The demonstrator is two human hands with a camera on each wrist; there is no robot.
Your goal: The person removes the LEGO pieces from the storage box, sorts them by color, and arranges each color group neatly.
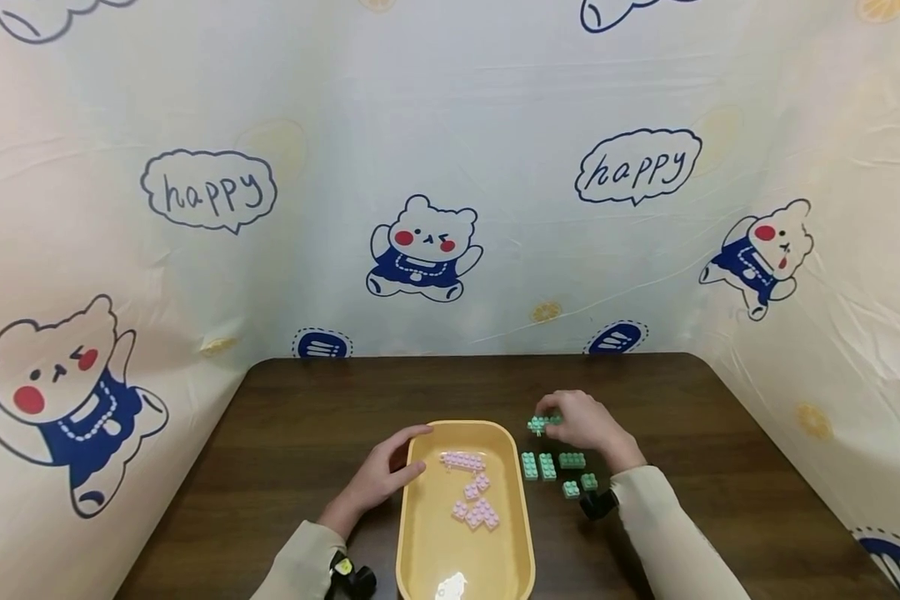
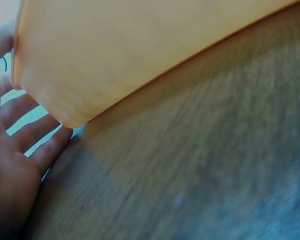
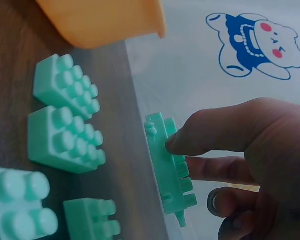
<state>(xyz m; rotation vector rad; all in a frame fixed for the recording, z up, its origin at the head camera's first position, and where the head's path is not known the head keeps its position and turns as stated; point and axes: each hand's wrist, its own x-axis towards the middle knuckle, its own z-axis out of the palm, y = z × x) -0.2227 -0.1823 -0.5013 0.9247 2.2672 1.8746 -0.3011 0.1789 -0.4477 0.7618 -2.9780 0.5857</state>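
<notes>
My left hand holds the yellow tray at its far left corner. In the left wrist view, the thumb is at the rim and the fingers spread along the outer wall. To the right of the tray, my right hand pinches a long mint-green toy building brick between thumb and fingers. Its studs face the palm, and a small peg sticks out at its lower end. Inside the tray lie several pink bricks.
Several green bricks lie on the table between the tray and the right forearm, among them an eight-stud brick and a small square brick. A printed cloth hangs behind the dark wooden table.
</notes>
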